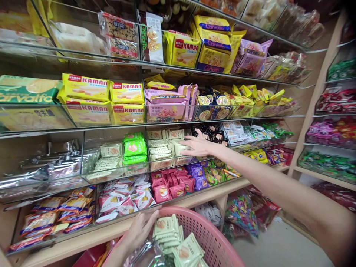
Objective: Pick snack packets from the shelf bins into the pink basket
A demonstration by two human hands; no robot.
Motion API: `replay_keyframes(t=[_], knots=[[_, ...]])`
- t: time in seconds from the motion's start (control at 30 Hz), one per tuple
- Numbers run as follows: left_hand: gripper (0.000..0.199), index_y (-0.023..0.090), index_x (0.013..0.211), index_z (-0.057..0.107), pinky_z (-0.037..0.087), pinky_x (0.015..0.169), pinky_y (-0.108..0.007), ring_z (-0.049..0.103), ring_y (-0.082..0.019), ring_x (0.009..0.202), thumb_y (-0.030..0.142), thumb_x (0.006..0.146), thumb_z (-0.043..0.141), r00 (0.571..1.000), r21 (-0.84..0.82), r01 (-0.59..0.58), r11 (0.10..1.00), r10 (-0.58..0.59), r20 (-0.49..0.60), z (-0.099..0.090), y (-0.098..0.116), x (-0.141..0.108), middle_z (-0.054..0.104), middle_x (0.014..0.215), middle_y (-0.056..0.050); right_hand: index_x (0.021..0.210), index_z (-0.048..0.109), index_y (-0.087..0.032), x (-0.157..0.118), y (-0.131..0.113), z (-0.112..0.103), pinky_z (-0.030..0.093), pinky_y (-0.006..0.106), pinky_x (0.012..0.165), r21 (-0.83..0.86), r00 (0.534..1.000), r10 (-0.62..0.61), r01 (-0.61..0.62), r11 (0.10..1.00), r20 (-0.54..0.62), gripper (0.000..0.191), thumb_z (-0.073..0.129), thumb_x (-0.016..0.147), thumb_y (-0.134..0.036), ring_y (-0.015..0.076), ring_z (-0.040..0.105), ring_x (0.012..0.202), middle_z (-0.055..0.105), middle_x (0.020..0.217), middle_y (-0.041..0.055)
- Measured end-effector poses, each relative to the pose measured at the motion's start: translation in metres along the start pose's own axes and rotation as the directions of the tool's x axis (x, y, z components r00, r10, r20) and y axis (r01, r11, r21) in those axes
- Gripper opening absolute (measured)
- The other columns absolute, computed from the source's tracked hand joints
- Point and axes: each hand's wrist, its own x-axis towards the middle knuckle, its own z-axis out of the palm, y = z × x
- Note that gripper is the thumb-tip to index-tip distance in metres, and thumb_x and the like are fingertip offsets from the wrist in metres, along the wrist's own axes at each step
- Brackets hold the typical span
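Observation:
My right hand (198, 144) reaches into a clear shelf bin with its fingers stretched out and spread. Its fingertips lie over cream-coloured snack packets (178, 146), beside black packets (214, 133). Whether they touch the packets I cannot tell. Below the shelf, my left hand (141, 228) is on the left rim of a pink plastic basket (205, 222), its fingers bent over the edge and partly hidden. Inside the basket are stacked cream packets (165, 230), more loose cream packets (189, 250) and a clear plastic wrapper (147, 254).
Clear dividers separate rows of snacks. Bright green packets (135, 148) stand left of the cream ones, and red packets (172, 183) lie in the tier below. Yellow wafer packs (86, 91) fill the tier above. Bagged colourful sweets (241, 213) sit under the wooden shelf edge (83, 233).

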Motion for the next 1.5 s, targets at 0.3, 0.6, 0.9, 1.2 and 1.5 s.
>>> replay_keyframes(t=[0.3, 0.6, 0.9, 1.2, 1.5], knots=[[0.059, 0.016, 0.090, 0.071, 0.042, 0.094, -0.029, 0.058, -0.021, 0.082, 0.058, 0.094, 0.029, 1.000, 0.053, 0.029, 0.998, -0.029, 0.002, 0.001, -0.006, 0.000, 0.069, 0.087, -0.004, 0.137, 0.049, -0.022, 0.003, -0.011, -0.001, 0.001, 0.062, 0.109, 0.065, 1.000, -0.023, 0.023, 0.998, -0.001, 0.064, 0.032, 0.092, -0.063, 0.0307, 0.034, 0.137, 0.050, 0.141, 0.0117], [0.058, 0.018, 0.090, 0.074, 0.041, 0.096, -0.029, 0.060, -0.025, 0.095, 0.058, 0.092, 0.032, 1.000, -0.006, 0.024, 1.000, -0.024, -0.004, 0.001, 0.000, -0.001, 0.071, 0.092, -0.006, 0.127, 0.055, -0.016, 0.038, -0.011, -0.018, 0.031, 0.046, 0.103, -0.009, 0.994, 0.022, -0.023, 1.000, -0.104, 0.049, 0.020, 0.102, -0.037, 0.0258, 0.052, 0.123, 0.060, 0.130, 0.0134], [0.061, 0.015, 0.100, 0.073, 0.039, 0.094, -0.029, 0.058, -0.023, 0.093, 0.058, 0.094, 0.029, 0.999, -0.019, 0.041, 0.999, -0.041, 0.032, -0.002, 0.006, -0.002, 0.069, 0.094, -0.006, 0.139, 0.041, -0.009, 0.068, -0.014, -0.016, 0.044, 0.036, 0.087, -0.244, 0.977, 0.205, -0.214, 0.946, -0.062, 0.050, 0.037, 0.089, -0.005, 0.0281, 0.062, 0.108, 0.062, 0.123, 0.0209], [0.057, 0.015, 0.084, 0.068, 0.039, 0.084, -0.023, 0.052, -0.016, 0.076, 0.054, 0.095, 0.029, 1.000, -0.013, 0.012, 1.000, -0.011, 0.023, -0.001, 0.005, -0.001, 0.062, 0.081, -0.002, 0.113, 0.062, -0.012, 0.063, -0.014, -0.013, 0.045, 0.036, 0.085, -0.286, 0.971, 0.196, -0.228, 0.931, -0.135, 0.033, 0.039, 0.090, -0.007, 0.0294, 0.059, 0.109, 0.063, 0.116, 0.0193], [0.060, 0.013, 0.082, 0.069, 0.042, 0.077, -0.024, 0.058, -0.018, 0.077, 0.056, 0.094, 0.029, 0.999, -0.013, 0.032, 0.999, -0.032, 0.033, -0.002, 0.008, -0.002, 0.067, 0.080, -0.004, 0.114, 0.058, -0.013, 0.038, -0.019, -0.027, 0.045, 0.035, 0.077, -0.308, 0.967, 0.190, -0.236, 0.922, -0.172, 0.031, 0.035, 0.093, -0.010, 0.0287, 0.060, 0.101, 0.062, 0.112, 0.0169]])
